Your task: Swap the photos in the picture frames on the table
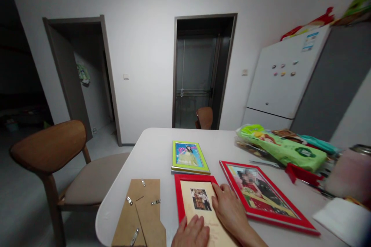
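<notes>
A red picture frame (180,197) lies on the table in front of me. Inside its border is a cream sheet (188,216) bearing a small dark photo (201,199) and faint lettering lower down. My left hand (191,233) rests on the sheet's lower part, fingers laid flat. On the sheet's right side lies my right hand (228,208), its fingers stretched toward the upper right corner of the frame. Left of the frame is a brown backing board (150,208) with several metal clips. The bottom of the frame and board is cut off by the view.
A green-edged framed picture (189,156) lies beyond, and a larger red-framed photo (261,193) lies to the right. A green packet (284,148), a red object (304,175), a pinkish jar (348,173) and white tissue (344,216) crowd the table's right side. A wooden chair (49,146) stands left.
</notes>
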`<state>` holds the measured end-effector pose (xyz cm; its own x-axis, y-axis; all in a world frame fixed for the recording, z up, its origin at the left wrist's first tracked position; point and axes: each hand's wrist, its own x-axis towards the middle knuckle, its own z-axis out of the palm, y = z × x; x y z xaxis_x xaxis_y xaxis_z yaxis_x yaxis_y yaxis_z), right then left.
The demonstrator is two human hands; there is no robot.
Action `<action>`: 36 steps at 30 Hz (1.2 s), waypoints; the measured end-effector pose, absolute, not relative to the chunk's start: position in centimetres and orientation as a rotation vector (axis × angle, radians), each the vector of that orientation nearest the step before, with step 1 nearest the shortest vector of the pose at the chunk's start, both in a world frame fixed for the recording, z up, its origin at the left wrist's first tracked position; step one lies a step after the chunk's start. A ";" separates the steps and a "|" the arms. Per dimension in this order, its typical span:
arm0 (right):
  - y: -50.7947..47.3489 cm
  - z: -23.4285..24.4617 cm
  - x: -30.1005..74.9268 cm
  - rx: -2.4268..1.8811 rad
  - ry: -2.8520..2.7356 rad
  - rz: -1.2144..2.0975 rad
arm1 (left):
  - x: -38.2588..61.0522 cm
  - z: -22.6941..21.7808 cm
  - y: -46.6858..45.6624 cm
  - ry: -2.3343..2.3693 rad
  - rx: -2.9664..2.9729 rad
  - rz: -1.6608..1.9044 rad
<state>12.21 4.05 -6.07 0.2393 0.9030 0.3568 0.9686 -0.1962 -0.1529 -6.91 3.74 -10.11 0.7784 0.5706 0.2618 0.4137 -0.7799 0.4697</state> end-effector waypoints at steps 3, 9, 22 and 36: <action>2.4 -5.9 11.8 -2.101 -1.786 -0.230 | -8.1 -11.3 3.6 0.809 2.560 0.658; -0.9 -5.7 10.8 -1.937 -2.017 -0.031 | -8.2 -9.5 2.4 0.778 2.635 0.440; 0.4 -3.3 -5.1 -1.665 -1.987 0.296 | -23.3 -5.6 3.5 1.694 2.423 0.291; -4.5 -2.1 5.8 -1.603 -1.851 0.357 | -13.0 -4.1 0.2 1.231 2.517 0.789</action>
